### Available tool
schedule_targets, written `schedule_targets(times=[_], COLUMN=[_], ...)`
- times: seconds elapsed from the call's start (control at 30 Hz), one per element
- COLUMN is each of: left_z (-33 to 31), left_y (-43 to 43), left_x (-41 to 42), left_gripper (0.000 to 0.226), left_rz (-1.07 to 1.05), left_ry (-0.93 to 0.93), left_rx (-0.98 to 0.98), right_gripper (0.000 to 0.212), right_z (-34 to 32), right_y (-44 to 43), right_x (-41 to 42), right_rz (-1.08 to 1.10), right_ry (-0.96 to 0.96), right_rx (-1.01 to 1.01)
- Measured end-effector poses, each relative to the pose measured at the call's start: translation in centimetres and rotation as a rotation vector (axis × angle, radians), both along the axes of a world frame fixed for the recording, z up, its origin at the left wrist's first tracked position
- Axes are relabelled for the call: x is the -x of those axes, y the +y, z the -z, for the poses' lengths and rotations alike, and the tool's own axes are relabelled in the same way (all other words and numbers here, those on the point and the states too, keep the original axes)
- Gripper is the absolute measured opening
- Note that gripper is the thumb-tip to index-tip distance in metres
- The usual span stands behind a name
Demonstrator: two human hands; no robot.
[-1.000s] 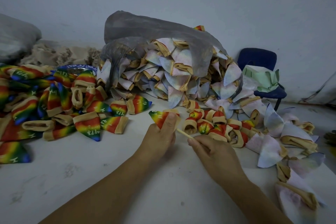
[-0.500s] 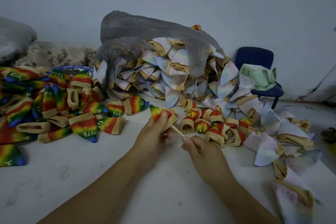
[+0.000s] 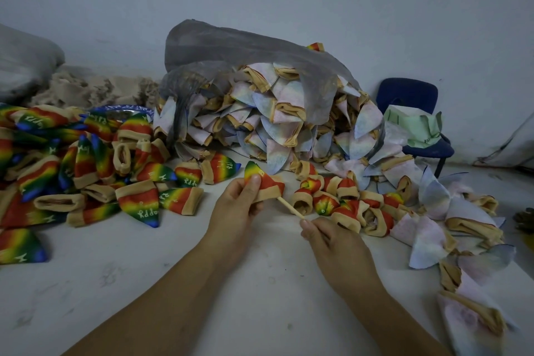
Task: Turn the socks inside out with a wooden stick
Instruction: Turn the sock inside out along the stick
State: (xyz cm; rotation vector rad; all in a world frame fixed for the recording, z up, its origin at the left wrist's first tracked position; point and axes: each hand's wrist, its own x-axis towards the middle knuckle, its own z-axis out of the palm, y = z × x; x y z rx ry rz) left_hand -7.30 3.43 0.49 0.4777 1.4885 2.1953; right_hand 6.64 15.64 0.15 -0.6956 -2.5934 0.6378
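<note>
My left hand (image 3: 237, 205) holds a small rainbow sock (image 3: 263, 180) with a tan cuff, thumb pressed on its coloured side, tip pointing up and left. A thin wooden stick (image 3: 289, 207) runs from the sock's cuff opening down to my right hand (image 3: 332, 243), which grips its lower end. Both hands are raised a little over the white table (image 3: 144, 283). How far the stick reaches inside the sock is hidden.
Rainbow socks (image 3: 86, 170) lie heaped on the left. A grey plastic bag (image 3: 245, 55) of pale inside-out socks (image 3: 274, 118) spills at centre back. Half-turned socks (image 3: 346, 205) and pale ones (image 3: 433, 237) spread to the right. A blue chair (image 3: 410, 95) stands behind.
The stick has drawn out of the sock, so more of it shows between the hands. My right hand has moved back toward me; the left has lifted the sock slightly.
</note>
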Motion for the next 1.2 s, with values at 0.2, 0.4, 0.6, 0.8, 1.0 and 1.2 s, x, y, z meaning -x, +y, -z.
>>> schedule_targets(times=[0.2,0.4,0.6,0.8,1.0,1.2], left_z=[-0.1,-0.5,-0.3,0.3,0.2,0.2], left_y=[0.1,0.4,1.3,0.7,0.6,1.2], left_x=[-0.1,-0.6,-1.7,-1.8,-1.3,-2.0], left_gripper=[0.041,0.040,0.046,0.046,0.045,0.044], left_rz=[-0.150,-0.140,-0.081,-0.090,-0.127,-0.036], left_ry=[0.328,0.419,0.405,0.260,0.308,0.394], left_rx=[0.340,0.427,0.441,0.354,0.410,0.567], right_gripper=[0.066,0.056,0.061,0.061,0.057,0.059], right_z=[-0.1,0.2,0.2,-0.9,-1.0,-0.6], right_y=[-0.4,-1.1,-1.5,0.4,1.1,0.5], right_x=[-0.2,0.2,0.1,-0.3,-0.8,-0.6], right_rz=[0.059,0.069,0.054,-0.016,0.016,0.021], right_ry=[-0.032,-0.027,0.014,0.009,-0.131,-0.069], right_rx=[-0.120,-0.116,-0.145,-0.350,-0.405,-0.321])
